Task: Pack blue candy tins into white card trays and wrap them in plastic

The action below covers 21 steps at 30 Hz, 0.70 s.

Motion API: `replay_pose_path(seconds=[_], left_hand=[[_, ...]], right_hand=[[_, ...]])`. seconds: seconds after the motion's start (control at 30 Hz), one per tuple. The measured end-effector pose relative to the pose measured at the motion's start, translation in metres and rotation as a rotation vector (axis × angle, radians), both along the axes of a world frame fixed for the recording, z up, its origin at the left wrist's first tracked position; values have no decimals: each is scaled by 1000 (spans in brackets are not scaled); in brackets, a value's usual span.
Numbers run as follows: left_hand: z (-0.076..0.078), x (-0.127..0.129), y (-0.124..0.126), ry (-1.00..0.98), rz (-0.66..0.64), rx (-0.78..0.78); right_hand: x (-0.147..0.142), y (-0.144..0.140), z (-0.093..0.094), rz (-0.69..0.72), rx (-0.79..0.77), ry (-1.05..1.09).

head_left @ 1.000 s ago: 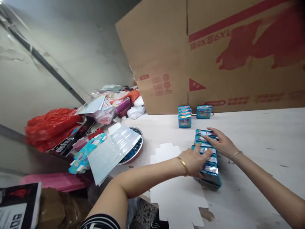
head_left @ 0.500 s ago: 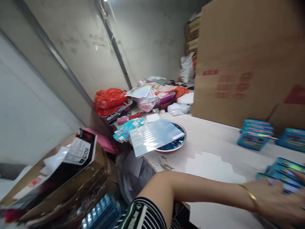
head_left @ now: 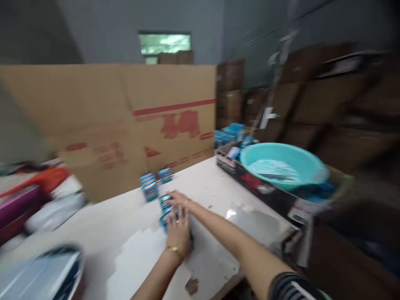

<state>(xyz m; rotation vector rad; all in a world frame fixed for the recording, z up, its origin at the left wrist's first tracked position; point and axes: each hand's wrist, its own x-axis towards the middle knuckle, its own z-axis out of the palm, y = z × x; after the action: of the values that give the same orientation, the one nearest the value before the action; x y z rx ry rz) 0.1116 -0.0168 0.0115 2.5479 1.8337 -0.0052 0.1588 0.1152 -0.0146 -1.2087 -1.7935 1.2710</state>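
**Both hands pressed on a row of small blue boxes**

A big cardboard sheet [head_left: 118, 121] stands at the back of the white table [head_left: 218, 196], with a teal basin [head_left: 281, 164] off to the right. Mid-table lies a row of small blue boxes [head_left: 165, 204], near two short stacks [head_left: 150, 187]. The left hand [head_left: 178, 233] lies flat over the near end, fingers spread; the right hand [head_left: 179, 199] rests on the far end, fingers loosely extended. The boxes look light, glossy and easily crushed, so I'd squeeze the row gently from both ends.
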Motion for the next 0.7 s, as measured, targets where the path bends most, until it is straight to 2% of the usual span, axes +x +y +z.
replay_pose_path(seconds=[0.03, 0.1, 0.23, 0.3, 0.4, 0.5, 0.57, 0.63, 0.7], left_hand=[[-9, -4, 12, -8, -35, 17], [-26, -18, 26, -114, -130, 121], [-53, -44, 29, -243, -226, 387], [-59, -47, 32, -234, -258, 445], [-54, -48, 42, -265, -294, 382], [-35, -59, 51, -413, -246, 253], [-24, -70, 54, -488, -113, 251], [-17, -80, 56, -503, -88, 170], [-13, -86, 57, -482, -117, 76]], right_hand=[[19, 15, 2, -36, 3, -8], [36, 31, 1, -67, 16, 9], [29, 25, -13, -88, -29, 136], [28, 19, -20, -104, -61, 191], [34, 14, -24, -119, -81, 229], [38, 9, -33, -123, -120, 279], [38, 2, -45, -120, -137, 323], [37, -5, -59, -106, -157, 366], [37, -13, -70, -82, -169, 404]])
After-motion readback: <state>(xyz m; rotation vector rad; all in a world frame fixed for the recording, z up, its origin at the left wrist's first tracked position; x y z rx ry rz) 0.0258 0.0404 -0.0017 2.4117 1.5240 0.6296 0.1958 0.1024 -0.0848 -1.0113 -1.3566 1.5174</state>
